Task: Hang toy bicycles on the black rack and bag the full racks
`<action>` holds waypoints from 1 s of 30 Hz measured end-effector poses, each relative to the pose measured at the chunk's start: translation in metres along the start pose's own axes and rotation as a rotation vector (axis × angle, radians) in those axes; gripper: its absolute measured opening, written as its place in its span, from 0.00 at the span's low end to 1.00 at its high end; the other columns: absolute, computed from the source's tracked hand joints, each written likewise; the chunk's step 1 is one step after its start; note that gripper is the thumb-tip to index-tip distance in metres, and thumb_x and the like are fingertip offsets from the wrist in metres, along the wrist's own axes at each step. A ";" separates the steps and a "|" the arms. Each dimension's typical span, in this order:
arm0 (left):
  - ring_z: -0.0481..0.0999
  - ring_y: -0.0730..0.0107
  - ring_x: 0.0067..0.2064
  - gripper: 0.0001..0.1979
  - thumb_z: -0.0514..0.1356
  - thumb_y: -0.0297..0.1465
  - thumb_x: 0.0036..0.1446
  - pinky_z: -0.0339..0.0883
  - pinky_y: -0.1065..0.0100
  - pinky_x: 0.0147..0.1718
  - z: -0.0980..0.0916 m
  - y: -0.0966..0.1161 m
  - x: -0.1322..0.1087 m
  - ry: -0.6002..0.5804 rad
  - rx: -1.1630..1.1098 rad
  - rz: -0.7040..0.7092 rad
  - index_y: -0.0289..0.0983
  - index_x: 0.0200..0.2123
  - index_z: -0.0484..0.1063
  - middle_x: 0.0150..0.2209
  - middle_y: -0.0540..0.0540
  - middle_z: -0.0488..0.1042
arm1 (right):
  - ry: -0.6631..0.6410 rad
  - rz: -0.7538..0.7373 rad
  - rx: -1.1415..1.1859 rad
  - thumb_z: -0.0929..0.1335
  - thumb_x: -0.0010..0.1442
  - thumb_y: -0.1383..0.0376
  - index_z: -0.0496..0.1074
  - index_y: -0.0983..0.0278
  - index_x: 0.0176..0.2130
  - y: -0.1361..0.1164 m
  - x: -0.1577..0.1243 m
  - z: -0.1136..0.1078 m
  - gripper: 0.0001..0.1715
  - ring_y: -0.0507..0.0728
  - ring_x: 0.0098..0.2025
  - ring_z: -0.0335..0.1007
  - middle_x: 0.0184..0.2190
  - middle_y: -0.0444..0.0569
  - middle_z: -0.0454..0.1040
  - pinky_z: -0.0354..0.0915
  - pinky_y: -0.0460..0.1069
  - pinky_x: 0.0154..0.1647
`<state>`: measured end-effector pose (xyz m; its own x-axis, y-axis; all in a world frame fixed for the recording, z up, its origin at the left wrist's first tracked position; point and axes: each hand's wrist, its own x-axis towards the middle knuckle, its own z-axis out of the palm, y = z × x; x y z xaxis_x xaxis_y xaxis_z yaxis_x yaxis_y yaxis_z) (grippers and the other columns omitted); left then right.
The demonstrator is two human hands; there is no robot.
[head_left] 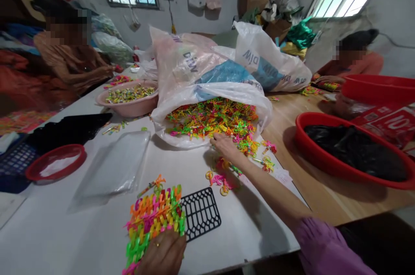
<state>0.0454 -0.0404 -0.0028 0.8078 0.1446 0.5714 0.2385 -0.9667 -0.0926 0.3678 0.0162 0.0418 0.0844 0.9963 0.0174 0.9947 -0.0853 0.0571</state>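
Observation:
My left hand (164,254) rests at the near edge on a black plastic grid (201,212), its left part packed with small neon plastic pieces (152,216) in green, orange, pink and yellow; the fingers are curled over the pieces. My right hand (225,145) reaches forward to the mouth of a big white plastic bag (207,89) that spills a heap of the same coloured pieces (214,117). Its fingers lie among the pieces, knuckles up; whether they grip any is hidden. A few loose pieces (222,180) lie on the white table (65,231) under my forearm.
A clear plastic bag (113,167) lies flat at left, near a small red dish (55,162) and black cloth (68,130). A pink bowl (129,97) of pieces stands further back. A red basin (350,149) with black material sits right. Two other people sit at far left and far right.

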 end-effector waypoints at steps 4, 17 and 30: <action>0.75 0.71 0.37 0.12 0.47 0.28 0.62 0.67 0.70 0.40 -0.011 0.004 -0.003 -0.064 -0.075 -0.129 0.40 0.38 0.70 0.34 0.50 0.75 | 0.042 -0.355 0.125 0.60 0.61 0.73 0.68 0.63 0.44 -0.043 -0.040 0.014 0.13 0.56 0.45 0.63 0.42 0.52 0.69 0.59 0.50 0.46; 0.71 0.70 0.40 0.08 0.53 0.25 0.59 0.66 0.67 0.43 -0.026 0.011 0.008 -0.078 -0.189 -0.325 0.37 0.38 0.70 0.34 0.48 0.73 | -0.057 0.220 0.254 0.61 0.61 0.66 0.70 0.70 0.38 -0.092 -0.039 0.022 0.11 0.59 0.38 0.68 0.36 0.58 0.73 0.60 0.49 0.35; 0.70 0.67 0.43 0.10 0.50 0.26 0.60 0.63 0.63 0.46 -0.016 -0.041 0.056 -0.290 -0.322 -0.523 0.36 0.41 0.69 0.38 0.46 0.72 | 0.072 0.081 1.044 0.63 0.55 0.67 0.68 0.64 0.37 -0.146 -0.081 0.057 0.08 0.53 0.33 0.66 0.32 0.45 0.72 0.60 0.45 0.35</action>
<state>0.0723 0.0036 0.0464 0.7525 0.6175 0.2289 0.5008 -0.7623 0.4099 0.2193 -0.0515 -0.0248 0.1835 0.9820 0.0439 0.5457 -0.0646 -0.8355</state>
